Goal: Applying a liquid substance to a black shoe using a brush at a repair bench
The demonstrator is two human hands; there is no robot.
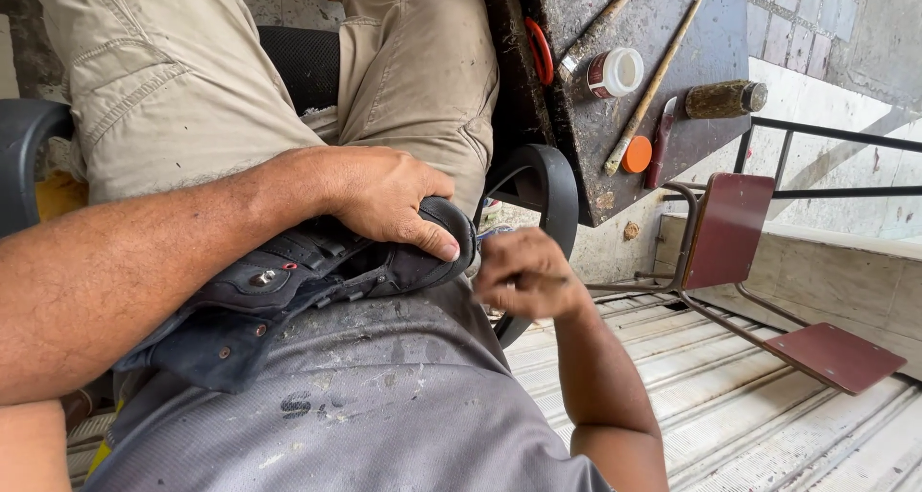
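Seated person seen from the head camera, working a dark shoe (317, 266) held across the lap at the centre of the frame. The left hand (384, 199) is clamped over the shoe's toe end, fingers curled down over the upper and thumb along the edge, pressing it against the grey shirt (384, 406). The right hand (523, 276), just right of the toe, is closed in a pinch on a thin tool (555, 282), probably a needle or awl, though it is too small and blurred to say which; a pale thread (495, 231) appears to run from the toe toward this hand. Risks, as judged from this arrangement: the pinching fingers sit very near the left thumb, so a slip of the point could prick it; the shoe rests only on the body and one palm, so a hard pull could twist it out of the hold; thread drawn at a sharp angle could snag or snap at the sole edge. At the upper right, a dark worktop (663, 31) carries a white-capped jar (607, 72), two long sticks (653, 84) and a brown bottle (725, 98) lying close to its edge, where a knock could send it rolling off. A maroon folding chair (730, 228) stands at the right.
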